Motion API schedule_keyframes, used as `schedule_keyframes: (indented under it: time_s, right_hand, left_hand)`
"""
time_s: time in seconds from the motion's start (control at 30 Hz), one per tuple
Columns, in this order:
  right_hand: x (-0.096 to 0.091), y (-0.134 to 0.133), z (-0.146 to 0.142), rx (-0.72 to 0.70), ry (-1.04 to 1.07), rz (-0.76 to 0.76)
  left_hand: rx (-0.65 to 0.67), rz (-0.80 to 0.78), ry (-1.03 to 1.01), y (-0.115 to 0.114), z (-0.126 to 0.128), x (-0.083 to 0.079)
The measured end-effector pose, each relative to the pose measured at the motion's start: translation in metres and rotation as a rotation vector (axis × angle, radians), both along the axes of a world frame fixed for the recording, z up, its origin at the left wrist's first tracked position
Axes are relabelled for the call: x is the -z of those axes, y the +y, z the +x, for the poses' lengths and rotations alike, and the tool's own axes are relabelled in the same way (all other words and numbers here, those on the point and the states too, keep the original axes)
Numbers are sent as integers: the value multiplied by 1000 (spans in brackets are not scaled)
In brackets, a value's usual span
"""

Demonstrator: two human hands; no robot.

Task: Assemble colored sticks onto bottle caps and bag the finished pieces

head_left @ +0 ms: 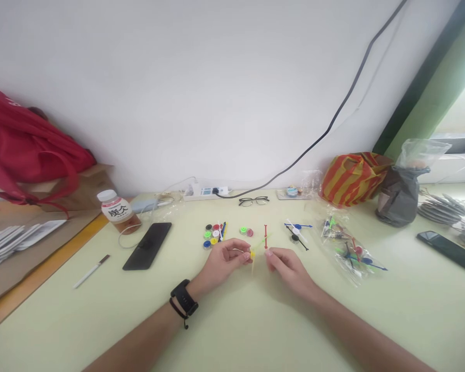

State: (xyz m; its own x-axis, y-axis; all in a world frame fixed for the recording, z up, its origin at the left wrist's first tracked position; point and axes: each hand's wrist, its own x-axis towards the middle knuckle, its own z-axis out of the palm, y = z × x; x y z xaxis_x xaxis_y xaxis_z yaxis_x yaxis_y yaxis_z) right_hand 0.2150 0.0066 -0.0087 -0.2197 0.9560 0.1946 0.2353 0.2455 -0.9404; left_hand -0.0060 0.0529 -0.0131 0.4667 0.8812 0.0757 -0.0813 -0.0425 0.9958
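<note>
Yellow piece [252, 253] sits at frame centre, pinched in the left hand [225, 260] grip. A thin green stick [264, 242] slants from it up to the right. The right hand [285, 264] curls just right of it; I cannot tell whether its grip clamps anything. Both hands are equally near. The pale worktop [256, 320] lies below, discs [214, 234] and a red stick [265, 232] just behind, and a white wall [217, 77] beyond.

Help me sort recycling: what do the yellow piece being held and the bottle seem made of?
Yellow piece: likely plastic, going by its bright uniform colour; too small to judge finish. Bottle: seemingly clear glossy plastic, brownish drink showing through.
</note>
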Motion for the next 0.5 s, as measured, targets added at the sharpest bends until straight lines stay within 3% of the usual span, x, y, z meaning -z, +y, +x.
schedule_keyframes:
  time_s: [0.5]
  right_hand:
    - [-3, -1, -4, -116, -24, -35]
  left_hand:
    - [87, 72, 79, -8, 1, -8]
